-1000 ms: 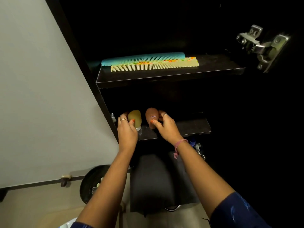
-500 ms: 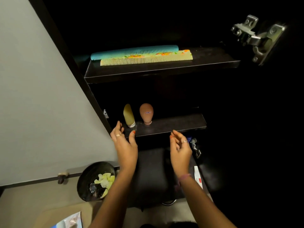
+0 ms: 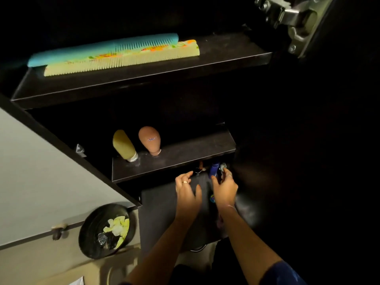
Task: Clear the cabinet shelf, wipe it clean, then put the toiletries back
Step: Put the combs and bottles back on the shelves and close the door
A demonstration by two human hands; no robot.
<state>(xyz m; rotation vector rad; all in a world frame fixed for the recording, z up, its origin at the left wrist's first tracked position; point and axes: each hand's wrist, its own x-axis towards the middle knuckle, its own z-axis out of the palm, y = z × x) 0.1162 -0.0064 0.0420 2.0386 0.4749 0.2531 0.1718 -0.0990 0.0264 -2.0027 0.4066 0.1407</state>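
Note:
A yellow tube (image 3: 123, 146) and a brown bottle (image 3: 149, 138) stand cap-down on the left of the lower shelf (image 3: 185, 154). On the upper shelf (image 3: 144, 79) lie a teal comb (image 3: 102, 50) and a cream flowered comb (image 3: 123, 60). Below the lower shelf, a blue bottle (image 3: 214, 169) and a small shiny item (image 3: 222, 167) stand on a dark surface (image 3: 160, 212). My right hand (image 3: 225, 190) reaches up to them, thumb by the blue bottle and fingertips at the shiny item. My left hand (image 3: 188, 194) hovers beside it, fingers spread, holding nothing.
The grey cabinet door (image 3: 30, 182) stands open on the left. A metal hinge (image 3: 294, 15) sticks out at the top right. A black bowl (image 3: 90, 233) with yellow scraps sits low on the left. The cabinet's right side is too dark to read.
Both hands let go of the yellow tube and brown bottle on the lower shelf, dropped below its front edge and moved right toward the blue bottle.

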